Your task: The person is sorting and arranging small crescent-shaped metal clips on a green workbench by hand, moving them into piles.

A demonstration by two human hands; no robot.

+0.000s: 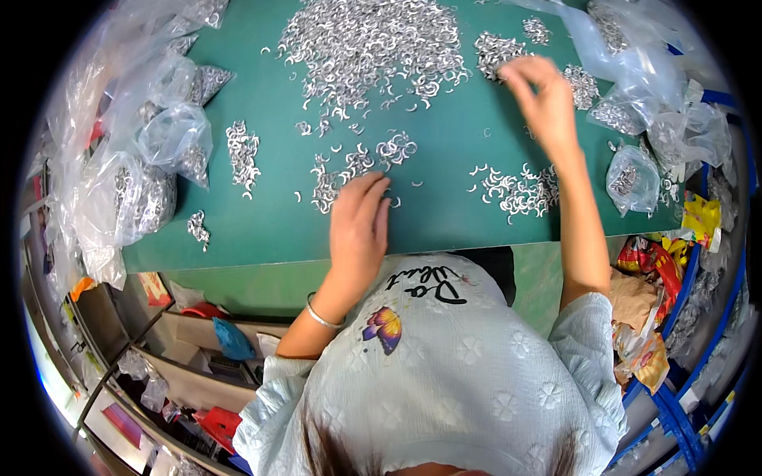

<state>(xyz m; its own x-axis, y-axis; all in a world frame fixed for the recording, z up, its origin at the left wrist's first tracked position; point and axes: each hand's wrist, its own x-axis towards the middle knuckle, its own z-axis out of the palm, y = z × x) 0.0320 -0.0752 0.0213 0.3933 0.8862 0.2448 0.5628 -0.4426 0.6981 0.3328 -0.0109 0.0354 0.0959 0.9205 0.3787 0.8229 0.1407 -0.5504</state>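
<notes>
We cannot read the small metal pieces one by one; they are tiny, curved and silver, and at the rim they melt into a grey blur. Our right hand point(540, 99) is reaching far over the green table point(262, 230), its fingers bent down together over a little heap of pieces point(496, 47), but the fingertips are blurred and we cannot tell if they pinch anything. Our left hand point(359, 226) lies flat, fingers nearly straight and close together, the tips touching a small cluster of pieces point(357, 163); it grips nothing that we can see. A thin bangle point(321, 317) sits on that wrist. The big pile point(369, 44) is at the far side, cut by the top edge. Another loose group point(516, 190) lies just beside our right forearm.

Clear plastic bags point(151, 151) with the same pieces crowd the left edge, and more bags point(635, 103) stand on the right. Under the table, shelves point(182, 357) hold mixed, hard-to-name things.
</notes>
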